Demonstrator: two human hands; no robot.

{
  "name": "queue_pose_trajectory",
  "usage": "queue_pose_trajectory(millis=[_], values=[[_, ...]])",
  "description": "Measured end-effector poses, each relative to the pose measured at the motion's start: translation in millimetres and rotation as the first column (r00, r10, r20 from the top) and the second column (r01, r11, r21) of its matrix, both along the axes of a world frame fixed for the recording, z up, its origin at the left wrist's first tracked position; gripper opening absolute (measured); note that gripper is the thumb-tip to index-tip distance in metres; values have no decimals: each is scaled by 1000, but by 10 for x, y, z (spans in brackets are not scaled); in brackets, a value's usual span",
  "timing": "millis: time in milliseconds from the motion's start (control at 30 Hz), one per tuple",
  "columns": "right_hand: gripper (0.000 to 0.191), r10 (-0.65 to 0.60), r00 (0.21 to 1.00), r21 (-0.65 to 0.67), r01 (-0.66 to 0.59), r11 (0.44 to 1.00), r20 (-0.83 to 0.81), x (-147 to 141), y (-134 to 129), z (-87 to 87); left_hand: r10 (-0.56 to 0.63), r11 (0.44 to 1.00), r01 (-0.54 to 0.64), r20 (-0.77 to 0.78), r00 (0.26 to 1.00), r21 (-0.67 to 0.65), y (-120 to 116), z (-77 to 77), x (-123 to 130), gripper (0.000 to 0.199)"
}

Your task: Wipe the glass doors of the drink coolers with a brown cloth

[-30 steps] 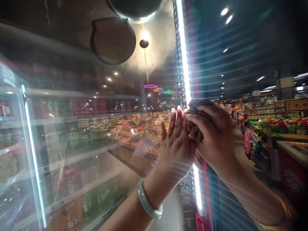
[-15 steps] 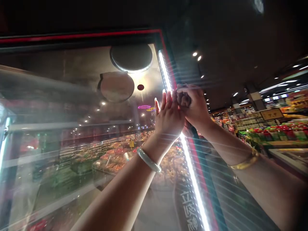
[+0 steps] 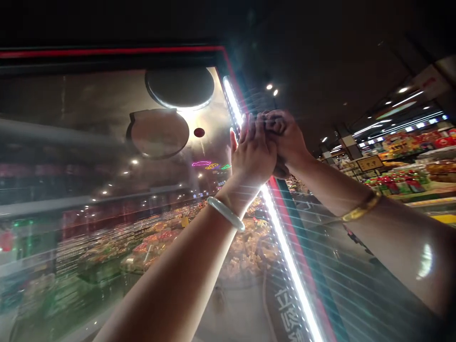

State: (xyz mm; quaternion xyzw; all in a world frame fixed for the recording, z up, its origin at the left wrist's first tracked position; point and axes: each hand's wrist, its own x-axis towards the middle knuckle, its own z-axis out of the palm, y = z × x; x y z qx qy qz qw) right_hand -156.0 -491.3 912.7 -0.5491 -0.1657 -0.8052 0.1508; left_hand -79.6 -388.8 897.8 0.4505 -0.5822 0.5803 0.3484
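Note:
My left hand (image 3: 253, 154), a pale bangle (image 3: 226, 213) on its wrist, lies with fingers stretched upward over the lit edge of a glass door (image 3: 117, 228). It covers part of the bright light strip (image 3: 290, 261) along that edge. Right beside it, my right hand (image 3: 290, 137) is closed at the outer side of the edge, fingers curled and in shadow. Something dark shows below its palm, but I cannot make out what it grips. A gold bangle (image 3: 361, 207) circles the right wrist.
Round shapes (image 3: 180, 88) and reflected food displays show on the glass. A red line (image 3: 114, 51) runs along the dark top frame. To the right are shop shelves, a price sign (image 3: 369, 163) and bottles with red and green tops (image 3: 399, 184).
Both hands have moved slightly up along the door edge. The view has shifted, and more shop shelving shows at the right. My left hand remains flat, my right hand closed.

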Motion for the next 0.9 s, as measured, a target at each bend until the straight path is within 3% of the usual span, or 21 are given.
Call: queue_pose_trajectory(millis=[67, 167, 233, 300, 433, 500, 567, 667, 733, 800, 900], values=[[36, 24, 999, 5, -25, 1000, 25, 20, 18, -236, -4, 1000, 3, 50, 999, 10, 35, -168, -2, 64], [38, 117, 990, 60, -122, 991, 74, 65, 54, -848, 30, 998, -39, 196, 980, 44, 132, -639, 18, 65], [38, 216, 974, 67, -220, 973, 71, 70, 76, -1061, 62, 996, -75, 232, 971, 47, 188, -830, 0, 65], [35, 263, 963, 22, -265, 964, 54, 50, 91, -948, 95, 994, -103, 194, 976, 31, 219, -785, -65, 66], [28, 298, 954, -116, -300, 947, -33, 24, 83, -208, 171, 985, -171, 6, 985, -31, 207, -273, -290, 66], [26, 333, 940, -153, -341, 927, -76, 59, 59, -46, 229, 970, -233, -63, 971, -66, 184, -149, -396, 67], [27, 407, 908, -145, -417, 897, -97, 121, 22, -199, 299, 950, -304, -62, 952, -78, 164, -255, -467, 67], [28, 596, 786, -36, -608, 793, -164, 219, -44, -763, 399, 917, -398, 17, 917, -40, 156, -679, -498, 65], [28, 648, 734, -2, -662, 749, -206, 260, -68, -1019, 448, 894, -447, 49, 893, -25, 170, -889, -496, 64], [27, 602, 782, -22, -613, 790, -163, 266, -62, -987, 488, 872, -487, 33, 872, -42, 194, -884, -510, 63], [26, 434, 900, -64, -435, 898, -39, 213, -24, -533, 542, 835, -546, -66, 838, -75, 228, -546, -596, 62]])
